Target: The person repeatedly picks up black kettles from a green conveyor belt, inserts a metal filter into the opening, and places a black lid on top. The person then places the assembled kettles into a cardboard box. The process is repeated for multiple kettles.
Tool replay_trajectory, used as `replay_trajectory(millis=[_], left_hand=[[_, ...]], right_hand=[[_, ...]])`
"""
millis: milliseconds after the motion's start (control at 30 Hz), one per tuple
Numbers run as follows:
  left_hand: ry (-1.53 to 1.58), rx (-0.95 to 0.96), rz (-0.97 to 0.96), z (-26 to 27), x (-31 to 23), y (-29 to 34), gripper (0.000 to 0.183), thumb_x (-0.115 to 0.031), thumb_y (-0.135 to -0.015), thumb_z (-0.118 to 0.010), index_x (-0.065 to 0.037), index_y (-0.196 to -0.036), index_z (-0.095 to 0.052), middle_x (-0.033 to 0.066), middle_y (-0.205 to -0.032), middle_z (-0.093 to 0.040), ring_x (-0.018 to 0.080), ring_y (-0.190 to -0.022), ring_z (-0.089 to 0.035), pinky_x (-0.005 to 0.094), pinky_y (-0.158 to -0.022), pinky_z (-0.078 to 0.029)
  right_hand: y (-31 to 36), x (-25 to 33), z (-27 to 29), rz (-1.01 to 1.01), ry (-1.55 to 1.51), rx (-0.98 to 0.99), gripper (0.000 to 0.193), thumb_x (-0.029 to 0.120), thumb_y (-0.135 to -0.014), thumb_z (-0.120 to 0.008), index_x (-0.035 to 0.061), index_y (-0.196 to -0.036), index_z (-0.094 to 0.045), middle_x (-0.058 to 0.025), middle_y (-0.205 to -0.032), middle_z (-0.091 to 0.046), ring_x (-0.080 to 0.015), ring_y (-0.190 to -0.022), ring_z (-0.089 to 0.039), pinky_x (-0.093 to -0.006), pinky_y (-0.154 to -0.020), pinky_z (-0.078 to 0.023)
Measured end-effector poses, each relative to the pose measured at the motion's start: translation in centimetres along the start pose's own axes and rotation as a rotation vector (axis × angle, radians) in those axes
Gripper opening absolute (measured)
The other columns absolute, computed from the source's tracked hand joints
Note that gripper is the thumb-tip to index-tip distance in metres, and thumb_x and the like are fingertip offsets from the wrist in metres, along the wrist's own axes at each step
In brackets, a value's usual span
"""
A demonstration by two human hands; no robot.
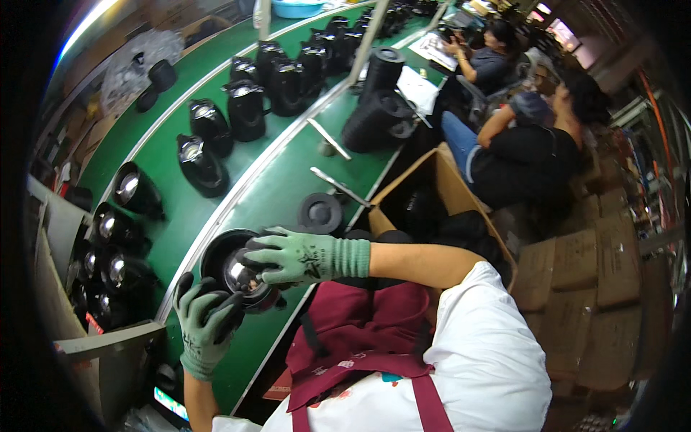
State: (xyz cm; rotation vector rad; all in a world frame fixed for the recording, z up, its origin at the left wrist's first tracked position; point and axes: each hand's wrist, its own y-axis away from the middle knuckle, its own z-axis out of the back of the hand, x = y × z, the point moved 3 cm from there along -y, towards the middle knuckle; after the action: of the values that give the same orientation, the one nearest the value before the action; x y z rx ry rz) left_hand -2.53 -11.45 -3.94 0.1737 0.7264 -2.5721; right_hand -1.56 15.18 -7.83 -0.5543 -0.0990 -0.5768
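Note:
A round black vessel (pixel 214 261) with a shiny metal inside lies tipped on the green work surface, its mouth facing up toward me. My right hand (pixel 306 255), in a green glove with dark fingertips, reaches over it from the right, fingers closed over its edge. At the vessel's lower left is my left hand (pixel 204 324), gloved alike. Its fingers are bent but apart, and the thumb side is close to the rim; whether it touches is unclear. A black ringed disc (pixel 320 214) lies just beyond my right hand.
Several black vessels (pixel 201 164) stand along the green conveyor (pixel 162 189) beyond a metal rail (pixel 245 189); more crowd the left. Stacked black discs (pixel 378 119) and an open carton (pixel 403 175) of dark parts are ahead right. Two people (pixel 533 144) sit farther back, near stacked cartons (pixel 576 288).

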Motion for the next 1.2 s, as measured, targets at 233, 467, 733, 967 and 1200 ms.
replay_trajectory(millis=[233,467,733,967,1200], left_hand=[[0.792,0.195,0.414,-6.9,-2.0,5.3,0.085,-0.011,-0.076,-0.073,0.000,-0.153,-0.039,0.0199,-0.154,-0.045,0.0364,-0.143,-0.043,0.0432,-0.122,-0.030],[1.000,0.074,0.675,-12.3,-5.4,6.6,0.060,-0.013,-0.085,-0.073,0.003,-0.140,-0.055,0.0199,-0.134,-0.065,0.0345,-0.121,-0.063,0.0426,-0.107,-0.047],[1.510,0.390,0.759,-10.5,-6.6,6.7,0.077,-0.024,-0.084,-0.080,0.002,-0.148,-0.046,0.0159,-0.146,-0.055,0.0233,-0.134,-0.053,0.0390,-0.117,-0.038],[1.264,0.165,0.769,-12.6,-6.1,10.5,0.049,-0.015,-0.087,-0.075,0.002,-0.131,-0.064,0.0092,-0.123,-0.071,0.0170,-0.111,-0.066,0.0345,-0.102,-0.051],[2.140,-0.146,1.257,-19.7,-4.0,19.1,0.057,-0.004,-0.091,-0.072,-0.003,-0.144,-0.051,0.0157,-0.137,-0.063,0.0217,-0.119,-0.064,0.0371,-0.106,-0.051]], right_hand=[[12.2,5.8,2.3,-1.094,-0.965,-0.501,0.055,0.007,-0.073,-0.090,0.0007,-0.121,-0.064,-0.0075,-0.126,-0.065,-0.0177,-0.120,-0.062,-0.0330,-0.103,-0.049],[18.7,9.6,-0.9,-1.210,-0.980,-0.299,0.062,0.016,-0.084,-0.085,0.0000,-0.136,-0.055,-0.0085,-0.123,-0.064,-0.0155,-0.108,-0.064,-0.0320,-0.097,-0.051],[20.1,10.8,0.2,-1.283,-1.128,-0.059,0.056,0.004,-0.091,-0.069,0.0015,-0.145,-0.053,-0.0109,-0.139,-0.058,-0.0211,-0.127,-0.054,-0.0357,-0.112,-0.041],[18.1,11.4,-1.1,-0.931,-0.885,-0.082,0.061,0.002,-0.086,-0.070,-0.0019,-0.144,-0.052,-0.0091,-0.129,-0.059,-0.0160,-0.118,-0.056,-0.0305,-0.102,-0.047],[12.1,-3.6,-4.5,-1.003,-0.319,-0.407,0.068,0.033,-0.088,-0.079,0.0056,-0.144,-0.054,-0.0135,-0.140,-0.059,-0.0256,-0.127,-0.058,-0.0388,-0.107,-0.047]])
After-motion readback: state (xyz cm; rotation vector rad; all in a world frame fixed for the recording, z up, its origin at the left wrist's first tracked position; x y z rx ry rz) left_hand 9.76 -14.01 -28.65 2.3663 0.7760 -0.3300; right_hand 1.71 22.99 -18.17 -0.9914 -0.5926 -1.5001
